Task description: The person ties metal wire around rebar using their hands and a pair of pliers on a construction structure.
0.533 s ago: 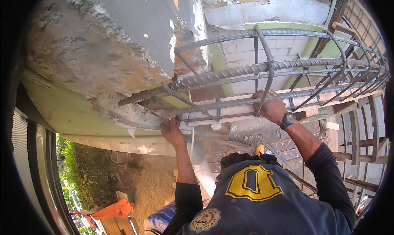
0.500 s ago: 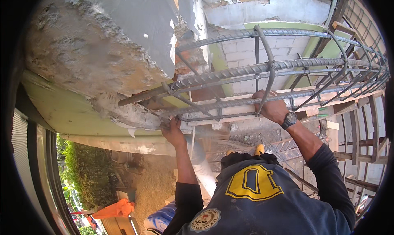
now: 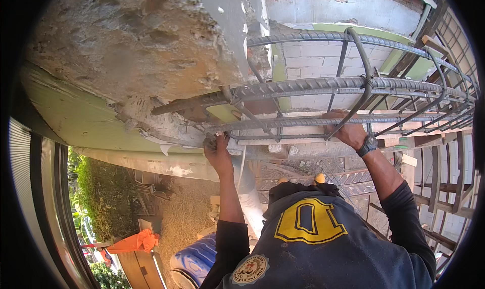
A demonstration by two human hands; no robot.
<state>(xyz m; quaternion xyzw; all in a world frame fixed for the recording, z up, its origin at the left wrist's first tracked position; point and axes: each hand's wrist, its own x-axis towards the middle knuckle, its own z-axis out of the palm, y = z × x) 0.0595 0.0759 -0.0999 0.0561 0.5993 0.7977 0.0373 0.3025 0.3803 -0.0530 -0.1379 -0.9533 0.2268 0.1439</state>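
A rebar cage (image 3: 303, 87) of ribbed steel bars and bent stirrups runs from a broken wall edge (image 3: 156, 121) toward the right. My right hand (image 3: 348, 128), with a dark watch on the wrist, is closed around the cage's lower bar beside a stirrup. At the cage's left end, my left hand (image 3: 217, 150) is raised just under the lower bar, close to the chipped masonry. Its fingers are bent together; what they pinch, if anything, is too small to make out. The long bar's end (image 3: 157, 110) sits against the broken masonry above that hand.
Rough masonry (image 3: 126, 41) bulks at upper left. Below the cage, a pale pipe (image 3: 248, 188) slants downward. Wooden framing (image 3: 444, 167) stands at right. Lower left hold a blue drum (image 3: 197, 261), an orange cloth (image 3: 135, 242) and a hedge (image 3: 103, 198).
The view has shifted, so the wall edge and cage appear farther right. My left hand is slightly higher by the cage's end. My right hand keeps its grip on the lower bar.
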